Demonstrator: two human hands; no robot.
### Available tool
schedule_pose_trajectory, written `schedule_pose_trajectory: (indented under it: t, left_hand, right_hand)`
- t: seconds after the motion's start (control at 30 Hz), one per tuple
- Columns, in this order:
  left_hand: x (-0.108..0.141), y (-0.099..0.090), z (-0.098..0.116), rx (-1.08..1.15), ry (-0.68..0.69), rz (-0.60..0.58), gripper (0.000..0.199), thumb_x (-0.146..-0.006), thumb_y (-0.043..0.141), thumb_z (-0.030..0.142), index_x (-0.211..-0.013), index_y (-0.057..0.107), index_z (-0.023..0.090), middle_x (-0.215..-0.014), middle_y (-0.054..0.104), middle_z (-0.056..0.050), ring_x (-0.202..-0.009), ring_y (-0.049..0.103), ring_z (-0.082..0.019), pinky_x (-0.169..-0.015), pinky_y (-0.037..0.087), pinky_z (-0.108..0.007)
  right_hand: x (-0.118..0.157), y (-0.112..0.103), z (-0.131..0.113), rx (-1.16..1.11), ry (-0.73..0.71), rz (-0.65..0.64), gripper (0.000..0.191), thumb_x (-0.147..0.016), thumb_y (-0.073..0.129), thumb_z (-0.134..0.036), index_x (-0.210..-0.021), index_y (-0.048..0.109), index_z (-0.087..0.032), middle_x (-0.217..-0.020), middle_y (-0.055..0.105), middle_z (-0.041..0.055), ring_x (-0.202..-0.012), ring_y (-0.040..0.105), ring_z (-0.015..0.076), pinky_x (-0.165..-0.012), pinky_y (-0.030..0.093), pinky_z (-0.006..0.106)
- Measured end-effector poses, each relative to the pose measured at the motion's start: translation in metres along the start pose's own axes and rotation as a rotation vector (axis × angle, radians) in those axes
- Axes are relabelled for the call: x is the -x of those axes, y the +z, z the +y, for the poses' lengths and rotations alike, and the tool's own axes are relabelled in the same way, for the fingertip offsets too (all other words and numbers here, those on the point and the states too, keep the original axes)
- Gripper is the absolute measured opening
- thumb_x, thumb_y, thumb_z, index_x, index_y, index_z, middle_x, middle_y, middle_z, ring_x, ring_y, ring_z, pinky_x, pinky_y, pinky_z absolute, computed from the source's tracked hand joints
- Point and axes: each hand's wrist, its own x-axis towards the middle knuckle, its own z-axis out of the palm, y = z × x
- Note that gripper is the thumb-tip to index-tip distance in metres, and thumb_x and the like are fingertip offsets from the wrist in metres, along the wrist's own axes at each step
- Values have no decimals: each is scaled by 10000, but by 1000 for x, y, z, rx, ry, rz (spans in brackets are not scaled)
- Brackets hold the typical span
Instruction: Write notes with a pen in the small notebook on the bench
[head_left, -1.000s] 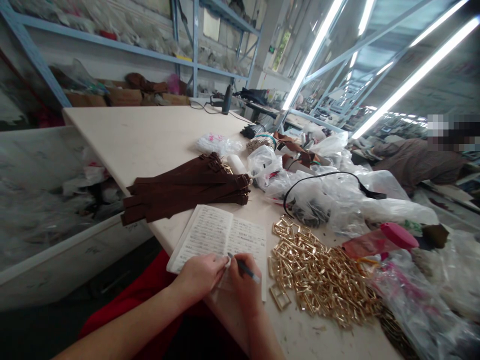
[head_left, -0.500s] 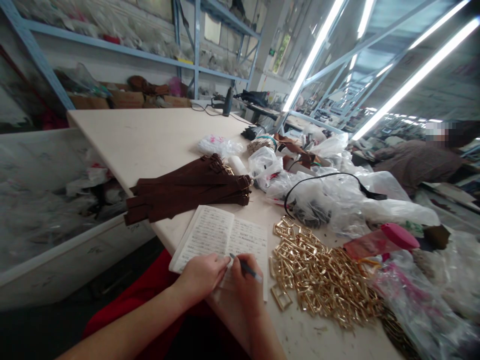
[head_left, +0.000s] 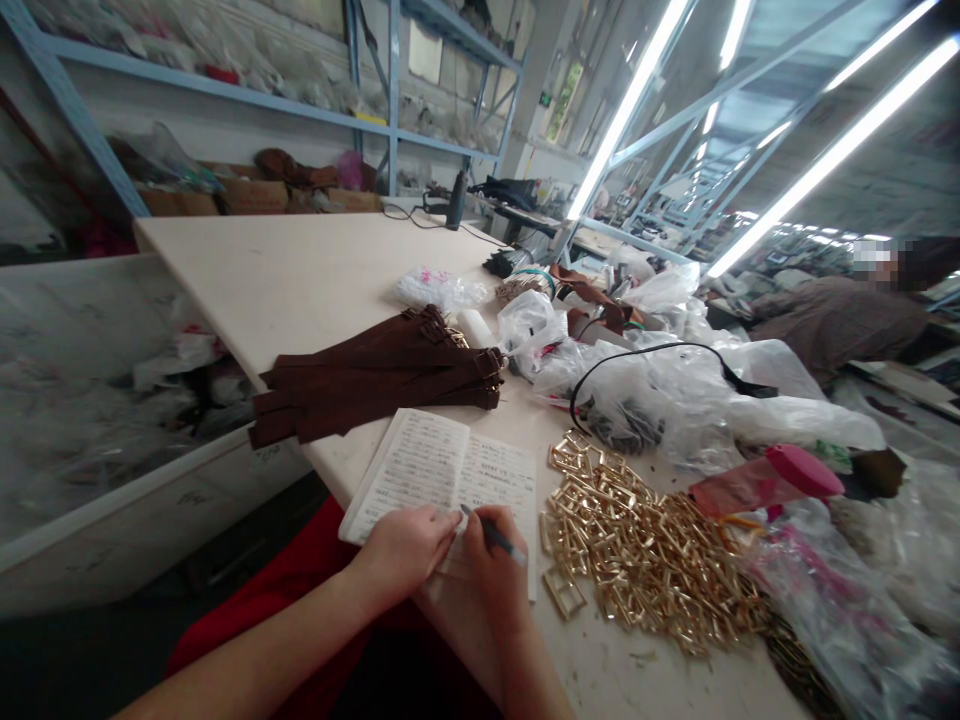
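Observation:
An open notebook (head_left: 420, 462) with handwritten lines lies at the table's near edge. My right hand (head_left: 496, 560) is closed round a dark pen (head_left: 501, 540), its tip over the right-hand page. Beside it, my left hand (head_left: 409, 545) rests on the lower part of the notebook, fingers curled together; whether anything is under them is hidden. Right of the notebook spreads a heap of gold metal buckles (head_left: 652, 560). Dark brown straps (head_left: 375, 378) lie stacked behind the notebook.
Clear plastic bags (head_left: 660, 390) cover the table's right side, with a pink bottle (head_left: 765, 480) among them. A bin (head_left: 150, 500) stands left of the table (head_left: 247, 260). A person (head_left: 840, 320) is at the far right. Blue shelves (head_left: 225, 92) stand behind.

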Motion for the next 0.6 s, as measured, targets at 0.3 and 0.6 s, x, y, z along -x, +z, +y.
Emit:
schedule_pose_trajectory:
  t: [0.3,0.6]
  left_hand:
    - [0,-1,0,-46,6,-15,346,-920,300,336,-1093,585,246,-854,648,-58,-789,617,-215,-683,449,-304]
    - [-1,-2,2,-67,4,-20,356,-920,297,341,-1099,590,246,-841,650,-65,-761,621,-227,-659,460,-320]
  right_hand:
    - [0,-1,-1,2,25,-21,115,-800,507,-282,-722,541,-204,-590,568,-30,-563,544,127,-561,462,234]
    - [1,0,-1,-22,-12,20,102,-791,529,-263,-715,557,-201,-581,574,-35,-544,539,115,-529,464,211]
